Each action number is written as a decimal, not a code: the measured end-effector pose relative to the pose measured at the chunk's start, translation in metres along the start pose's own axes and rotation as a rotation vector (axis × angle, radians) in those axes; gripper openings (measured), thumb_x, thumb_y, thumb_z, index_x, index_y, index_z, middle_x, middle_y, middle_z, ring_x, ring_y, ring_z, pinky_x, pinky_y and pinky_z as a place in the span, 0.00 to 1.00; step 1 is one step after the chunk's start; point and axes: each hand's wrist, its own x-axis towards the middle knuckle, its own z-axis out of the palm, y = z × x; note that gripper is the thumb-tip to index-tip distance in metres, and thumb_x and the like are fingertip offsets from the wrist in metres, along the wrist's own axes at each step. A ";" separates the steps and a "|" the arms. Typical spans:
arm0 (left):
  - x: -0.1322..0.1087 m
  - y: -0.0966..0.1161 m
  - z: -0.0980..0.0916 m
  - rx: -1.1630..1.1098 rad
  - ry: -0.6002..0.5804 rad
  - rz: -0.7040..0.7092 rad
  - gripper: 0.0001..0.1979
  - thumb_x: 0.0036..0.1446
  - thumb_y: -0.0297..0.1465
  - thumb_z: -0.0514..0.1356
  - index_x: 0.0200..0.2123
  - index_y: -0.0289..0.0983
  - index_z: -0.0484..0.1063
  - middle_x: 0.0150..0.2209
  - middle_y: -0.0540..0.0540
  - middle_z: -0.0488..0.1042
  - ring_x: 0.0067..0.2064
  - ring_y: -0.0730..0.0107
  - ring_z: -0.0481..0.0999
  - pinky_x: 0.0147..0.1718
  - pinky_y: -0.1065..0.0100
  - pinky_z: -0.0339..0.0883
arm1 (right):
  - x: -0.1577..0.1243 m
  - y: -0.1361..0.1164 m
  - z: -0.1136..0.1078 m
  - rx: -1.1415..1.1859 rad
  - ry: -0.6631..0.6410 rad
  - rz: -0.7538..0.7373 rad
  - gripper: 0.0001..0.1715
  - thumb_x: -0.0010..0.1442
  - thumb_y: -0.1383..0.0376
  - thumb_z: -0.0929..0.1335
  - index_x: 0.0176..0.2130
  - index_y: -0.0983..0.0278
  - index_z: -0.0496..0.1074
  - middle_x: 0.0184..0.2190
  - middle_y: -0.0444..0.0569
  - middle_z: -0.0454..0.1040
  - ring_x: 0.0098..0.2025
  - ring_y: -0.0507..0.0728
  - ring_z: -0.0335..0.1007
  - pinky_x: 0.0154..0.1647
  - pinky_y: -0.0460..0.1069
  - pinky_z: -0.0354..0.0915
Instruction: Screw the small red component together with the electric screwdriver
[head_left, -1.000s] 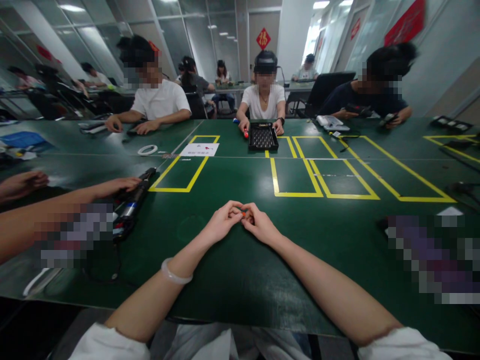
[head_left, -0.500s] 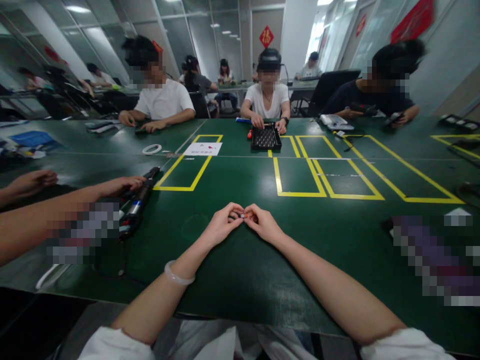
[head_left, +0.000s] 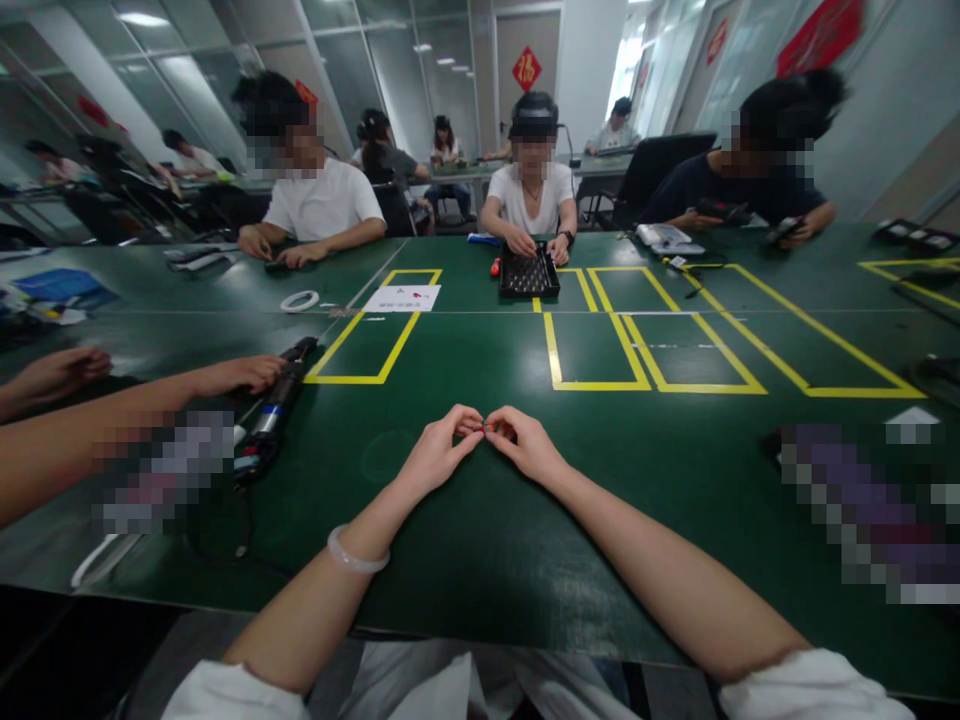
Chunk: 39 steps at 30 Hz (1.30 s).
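My left hand [head_left: 448, 445] and my right hand [head_left: 529, 448] meet fingertip to fingertip just above the green table [head_left: 480, 540]. Between them they pinch a small red and dark piece [head_left: 484, 429]. Fingers cover most of it, and it is too small for its kind to be told. Both thumbs press against the curled fingers, so each hand is closed. A pale bangle circles my left wrist.
At left, another person's hand [head_left: 244, 374] touches a dark cylindrical device [head_left: 271, 410]. Across the table a person reaches into a black partitioned tray [head_left: 529, 272]. Yellow tape outlines [head_left: 600, 386], a white paper [head_left: 401, 299] and a tape roll [head_left: 300, 300] lie beyond my hands.
The small piece has been turned between my fingertips: orange and white showed on it before, red and dark now. My hands stay in nearly the same place.
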 end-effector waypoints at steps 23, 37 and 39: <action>-0.004 0.006 -0.007 0.012 -0.063 -0.033 0.14 0.64 0.39 0.51 0.44 0.39 0.70 0.40 0.47 0.79 0.42 0.68 0.78 0.43 0.68 0.68 | 0.000 0.006 0.004 0.201 -0.066 0.092 0.09 0.61 0.62 0.66 0.42 0.63 0.67 0.33 0.45 0.74 0.31 0.51 0.68 0.34 0.46 0.63; -0.031 -0.044 -0.113 0.601 0.126 -0.237 0.28 0.60 0.48 0.51 0.57 0.37 0.65 0.56 0.40 0.69 0.57 0.54 0.69 0.56 0.54 0.63 | 0.000 -0.001 0.002 0.155 -0.073 0.137 0.09 0.60 0.62 0.67 0.40 0.64 0.68 0.30 0.44 0.71 0.29 0.49 0.64 0.31 0.45 0.62; -0.047 -0.072 -0.142 0.775 0.174 -0.327 0.29 0.59 0.46 0.51 0.57 0.33 0.63 0.58 0.36 0.67 0.60 0.50 0.65 0.59 0.52 0.59 | 0.000 -0.001 0.002 0.159 -0.076 0.135 0.08 0.60 0.62 0.67 0.40 0.64 0.68 0.30 0.44 0.71 0.29 0.49 0.64 0.31 0.45 0.62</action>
